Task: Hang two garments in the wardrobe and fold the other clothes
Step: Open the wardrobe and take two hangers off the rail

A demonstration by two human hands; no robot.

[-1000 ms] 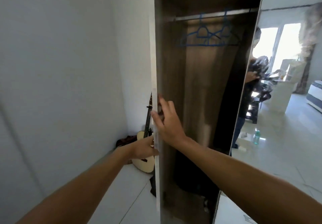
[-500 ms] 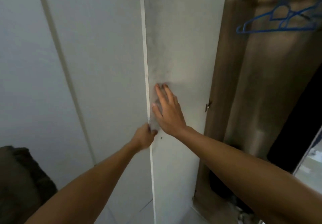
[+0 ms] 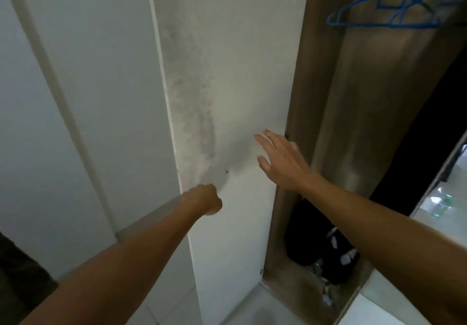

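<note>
The wardrobe stands open in front of me, its white door (image 3: 227, 71) swung wide to the left. My left hand (image 3: 204, 199) is curled round the door's outer edge. My right hand (image 3: 280, 159) hovers with fingers spread just off the door's inner face, near the hinge side, holding nothing. Blue plastic hangers (image 3: 394, 11) hang on the rail at the top right inside the brown wardrobe interior (image 3: 353, 122). No garment to hang is in view.
A dark bundle of things (image 3: 318, 243) lies on the wardrobe floor. A mirrored door (image 3: 444, 198) stands at the right edge. White wall panels (image 3: 75, 97) fill the left, with a dark fabric mass (image 3: 22, 281) at the bottom left corner.
The door has swung further open to the left. My right hand has come off the door's edge region and moved right toward the hinge; my left hand still grips the edge.
</note>
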